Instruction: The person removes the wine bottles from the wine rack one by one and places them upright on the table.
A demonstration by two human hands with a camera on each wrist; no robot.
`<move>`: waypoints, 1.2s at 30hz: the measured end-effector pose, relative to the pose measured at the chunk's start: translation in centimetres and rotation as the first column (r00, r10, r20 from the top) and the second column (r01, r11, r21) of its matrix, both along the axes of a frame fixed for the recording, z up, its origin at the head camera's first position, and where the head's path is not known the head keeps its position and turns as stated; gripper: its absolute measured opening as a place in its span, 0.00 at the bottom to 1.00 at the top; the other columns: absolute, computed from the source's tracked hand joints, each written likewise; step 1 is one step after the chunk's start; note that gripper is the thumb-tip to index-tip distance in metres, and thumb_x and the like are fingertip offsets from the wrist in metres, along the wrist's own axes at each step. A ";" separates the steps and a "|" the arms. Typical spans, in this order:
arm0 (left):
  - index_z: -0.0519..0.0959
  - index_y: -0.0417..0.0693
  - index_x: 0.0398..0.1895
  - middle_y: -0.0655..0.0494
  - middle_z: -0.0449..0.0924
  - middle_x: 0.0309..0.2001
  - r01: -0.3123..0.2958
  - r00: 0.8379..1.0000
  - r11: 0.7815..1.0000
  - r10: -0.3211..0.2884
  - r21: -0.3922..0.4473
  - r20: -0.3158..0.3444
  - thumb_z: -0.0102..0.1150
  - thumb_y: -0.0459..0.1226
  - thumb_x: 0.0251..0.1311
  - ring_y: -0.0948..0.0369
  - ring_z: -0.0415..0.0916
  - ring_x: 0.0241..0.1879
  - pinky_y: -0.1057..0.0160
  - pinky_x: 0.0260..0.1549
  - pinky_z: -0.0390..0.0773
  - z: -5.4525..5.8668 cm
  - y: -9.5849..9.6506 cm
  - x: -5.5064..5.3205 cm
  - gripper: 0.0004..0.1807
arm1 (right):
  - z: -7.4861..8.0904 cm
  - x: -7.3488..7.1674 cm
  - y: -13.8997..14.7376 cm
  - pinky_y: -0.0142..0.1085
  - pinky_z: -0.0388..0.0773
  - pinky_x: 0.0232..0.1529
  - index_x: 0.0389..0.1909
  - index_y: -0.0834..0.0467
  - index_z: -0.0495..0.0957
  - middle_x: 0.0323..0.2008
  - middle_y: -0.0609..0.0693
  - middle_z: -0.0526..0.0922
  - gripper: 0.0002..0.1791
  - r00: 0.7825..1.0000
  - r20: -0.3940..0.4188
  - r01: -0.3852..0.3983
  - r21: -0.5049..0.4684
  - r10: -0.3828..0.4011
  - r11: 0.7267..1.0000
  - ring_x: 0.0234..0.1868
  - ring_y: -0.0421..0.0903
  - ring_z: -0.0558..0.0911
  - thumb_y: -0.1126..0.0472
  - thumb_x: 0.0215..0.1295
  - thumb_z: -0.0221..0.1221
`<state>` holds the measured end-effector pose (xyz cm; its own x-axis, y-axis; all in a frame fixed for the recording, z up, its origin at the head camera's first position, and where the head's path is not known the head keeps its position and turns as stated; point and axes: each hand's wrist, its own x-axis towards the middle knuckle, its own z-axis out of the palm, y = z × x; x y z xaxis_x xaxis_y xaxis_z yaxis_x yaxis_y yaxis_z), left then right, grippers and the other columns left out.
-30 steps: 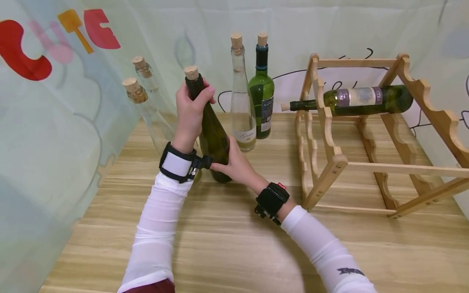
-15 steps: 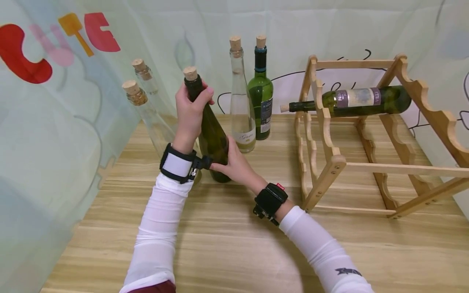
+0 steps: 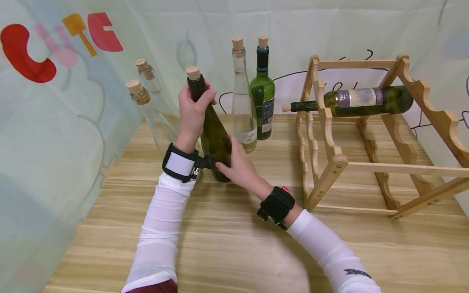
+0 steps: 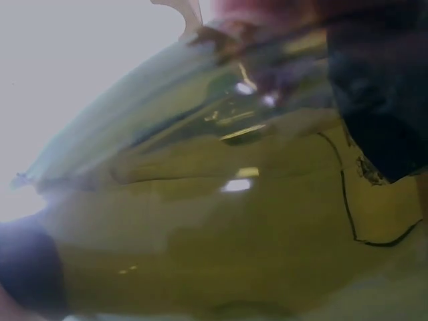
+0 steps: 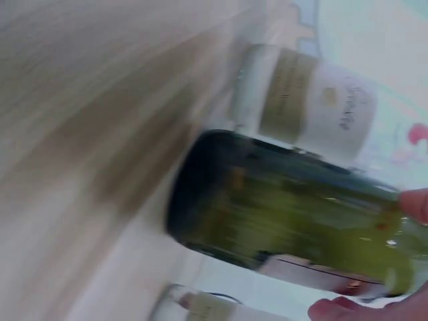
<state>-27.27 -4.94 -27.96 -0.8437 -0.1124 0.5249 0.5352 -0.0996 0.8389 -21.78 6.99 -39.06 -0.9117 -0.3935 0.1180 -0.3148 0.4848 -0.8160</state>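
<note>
A dark green wine bottle (image 3: 214,136) with a cork in its mouth stands between the hands, its neck leaning left in the head view. My left hand (image 3: 192,112) grips its neck just below the cork, thumb across the front. Low on the bottle's body my right hand (image 3: 244,167) holds its right side, thumb in front and the other fingers mostly hidden behind. The right wrist view shows the bottle's dark base (image 5: 200,187) close over the tabletop, with fingertips (image 5: 328,310) at the body. Green glass (image 4: 200,234) fills most of the left wrist view.
Two clear corked bottles (image 3: 155,122) stand left of the left arm. Behind the held bottle are a clear labelled bottle (image 3: 242,97) and a green one (image 3: 263,89). A wooden rack (image 3: 338,162) at right carries a green wine bottle (image 3: 392,99) lying across its top.
My right hand and wrist have shifted slightly right and down, the thumb sliding back along the bottle. The left hand keeps its grip on the neck.
</note>
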 end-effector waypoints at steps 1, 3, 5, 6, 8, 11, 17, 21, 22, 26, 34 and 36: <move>0.70 0.47 0.30 0.59 0.70 0.25 -0.002 1.000 1.000 0.002 -0.003 0.000 0.53 0.30 0.49 0.64 0.69 0.19 0.66 0.26 0.73 0.0 0.0 0.0 0.06 | 0.3 0.2 0.1 0.46 0.58 0.62 0.67 0.59 0.37 0.67 0.58 0.47 0.46 1.000 -0.019 0.003 0.007 -0.003 1.000 0.66 0.51 0.54 0.53 0.57 0.55; 0.70 0.48 0.30 0.59 0.70 0.25 -0.006 1.000 1.000 0.006 -0.009 0.003 0.53 0.30 0.49 0.64 0.69 0.19 0.66 0.26 0.73 -0.1 0.0 0.0 0.06 | 0.9 0.8 0.5 0.46 0.57 0.63 0.67 0.59 0.38 0.67 0.57 0.47 0.45 0.999 -0.047 0.002 0.007 -0.002 1.000 0.67 0.50 0.53 0.54 0.57 0.55; 0.70 0.48 0.30 0.59 0.71 0.24 -0.007 1.000 1.000 0.007 -0.011 0.001 0.53 0.30 0.49 0.64 0.70 0.19 0.66 0.27 0.73 -0.1 0.0 0.0 0.06 | 1.8 1.5 1.1 0.45 0.57 0.63 0.67 0.58 0.39 0.67 0.57 0.48 0.44 0.998 -0.063 -0.013 0.004 0.013 1.000 0.67 0.50 0.53 0.54 0.57 0.55; 0.70 0.48 0.30 0.59 0.71 0.24 -0.008 1.000 1.000 0.008 -0.013 0.000 0.53 0.30 0.50 0.64 0.70 0.19 0.66 0.27 0.73 -0.1 0.0 0.0 0.06 | 2.4 2.0 1.5 0.46 0.57 0.62 0.67 0.58 0.40 0.66 0.57 0.49 0.44 0.997 -0.066 -0.025 0.002 0.025 1.000 0.66 0.50 0.54 0.54 0.57 0.56; 0.70 0.48 0.30 0.60 0.70 0.25 -0.006 1.000 1.000 0.006 -0.014 0.000 0.53 0.30 0.50 0.65 0.69 0.19 0.66 0.27 0.73 -0.1 0.1 0.1 0.06 | 3.6 3.3 2.5 0.46 0.57 0.62 0.67 0.57 0.42 0.66 0.56 0.49 0.42 0.997 -0.059 -0.052 -0.010 0.052 0.999 0.66 0.50 0.54 0.54 0.57 0.56; 0.70 0.48 0.30 0.59 0.70 0.25 -0.011 1.000 1.000 0.011 -0.005 0.000 0.53 0.29 0.49 0.65 0.69 0.19 0.66 0.27 0.72 -0.1 0.1 0.1 0.07 | 5.5 5.3 4.4 0.48 0.59 0.61 0.66 0.55 0.49 0.66 0.52 0.51 0.38 0.994 -0.081 -0.079 -0.035 0.076 0.996 0.66 0.49 0.55 0.54 0.57 0.56; 0.69 0.48 0.30 0.59 0.70 0.25 -0.017 1.000 1.000 0.017 0.000 0.015 0.53 0.29 0.49 0.65 0.69 0.19 0.66 0.27 0.72 0.0 0.0 0.2 0.07 | 7.4 7.6 7.9 0.44 0.62 0.59 0.53 0.63 0.68 0.61 0.57 0.62 0.24 0.912 -0.410 -0.126 -0.243 0.016 0.962 0.62 0.49 0.62 0.56 0.57 0.57; 0.69 0.48 0.31 0.59 0.71 0.24 -0.009 1.000 1.000 0.009 -0.004 0.025 0.52 0.29 0.50 0.65 0.69 0.19 0.66 0.28 0.72 -0.1 0.0 0.1 0.06 | 8.3 8.0 9.5 0.36 0.67 0.55 0.41 0.71 0.72 0.54 0.61 0.70 0.22 0.768 -0.628 -0.167 -0.389 -0.128 0.906 0.57 0.50 0.69 0.54 0.60 0.53; 0.69 0.47 0.31 0.59 0.71 0.25 -0.009 1.000 1.000 0.009 -0.004 0.022 0.52 0.29 0.50 0.65 0.69 0.20 0.66 0.28 0.72 -0.1 0.0 0.1 0.07 | 8.6 8.0 9.7 0.35 0.68 0.54 0.38 0.73 0.73 0.53 0.61 0.72 0.21 0.733 -0.658 -0.175 -0.425 -0.171 0.888 0.56 0.50 0.70 0.54 0.60 0.54; 0.70 0.47 0.31 0.60 0.71 0.24 -0.014 1.000 1.000 0.014 -0.002 0.004 0.53 0.29 0.49 0.65 0.70 0.20 0.66 0.28 0.73 0.0 0.0 0.0 0.06 | 9.4 7.9 10.7 0.33 0.71 0.50 0.31 0.74 0.74 0.47 0.60 0.76 0.19 0.627 -0.710 -0.185 -0.538 -0.323 0.823 0.50 0.49 0.75 0.57 0.58 0.56; 0.69 0.48 0.31 0.59 0.69 0.27 0.004 1.000 1.000 -0.004 -0.001 0.002 0.52 0.29 0.50 0.65 0.69 0.20 0.66 0.28 0.72 -0.1 0.0 0.1 0.07 | 9.8 7.3 12.8 0.41 0.70 0.51 0.25 0.70 0.77 0.36 0.63 0.79 0.21 0.377 -0.765 0.016 -0.559 -0.523 0.829 0.45 0.56 0.76 0.52 0.55 0.57; 0.69 0.48 0.31 0.59 0.69 0.27 0.003 1.000 1.000 -0.003 -0.003 0.004 0.52 0.29 0.50 0.65 0.69 0.20 0.66 0.28 0.72 -0.1 0.0 0.1 0.07 | 9.6 7.1 13.3 0.43 0.70 0.51 0.25 0.70 0.77 0.35 0.63 0.79 0.22 0.342 -0.766 0.091 -0.550 -0.544 0.830 0.45 0.57 0.76 0.51 0.55 0.56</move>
<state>-27.15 -4.92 -28.10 -0.8464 -0.1082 0.5215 0.5311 -0.0989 0.8415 -14.70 20.30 -29.49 -0.2373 0.1835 0.9540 -0.8266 0.4777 -0.2975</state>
